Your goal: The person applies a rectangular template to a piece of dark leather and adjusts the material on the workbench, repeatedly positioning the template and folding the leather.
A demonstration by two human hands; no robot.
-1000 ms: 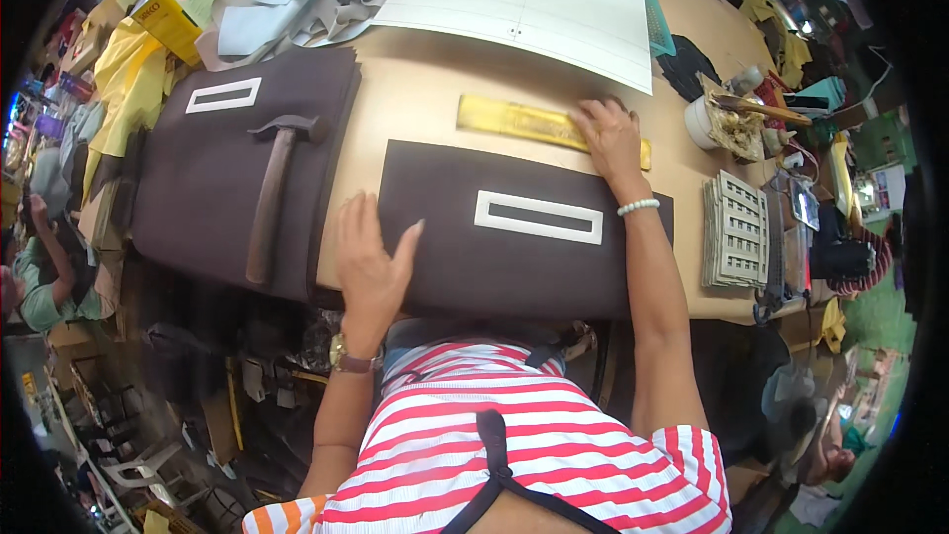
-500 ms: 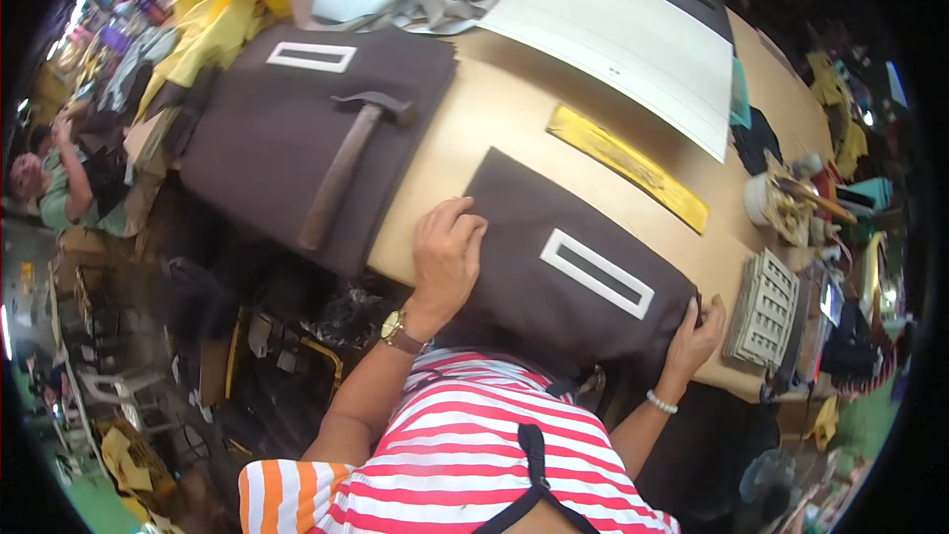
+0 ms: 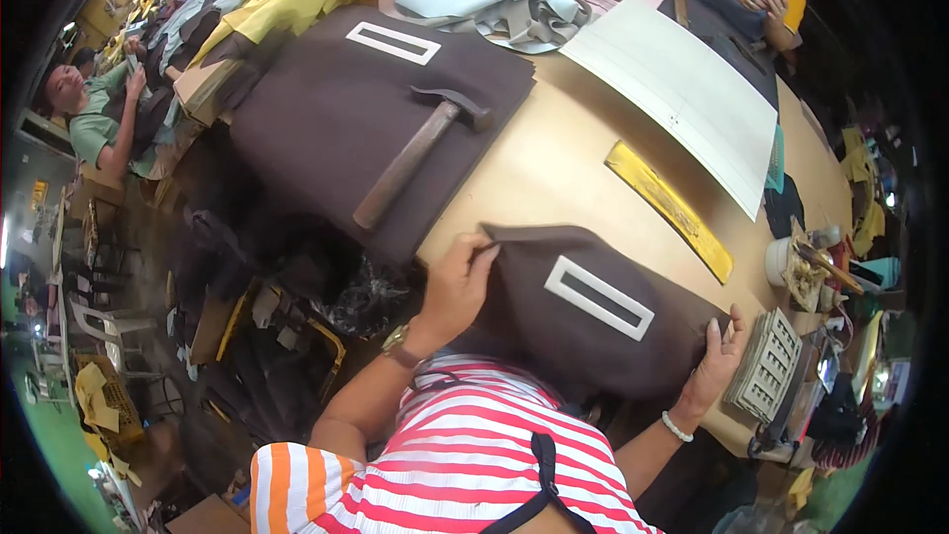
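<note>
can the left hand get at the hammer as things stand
Probably yes: the hammer lies uncovered on the dark brown stack, with nothing standing between it and the left hand, though that hand's grip on the brown sheet would likely have to open.

Bright, soft light covers the table (image 3: 539, 153); the panel (image 3: 633, 364) shows faint sheen. Deep shadow fills the near left. The left background is blurred; fisheye distortion curves edges toward a black rim.

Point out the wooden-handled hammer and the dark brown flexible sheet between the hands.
Wooden-handled hammer (image 3: 407, 166): head view, middle of its handle.
Dark brown flexible sheet (image 3: 583, 339): head view, bare lower part.
</note>
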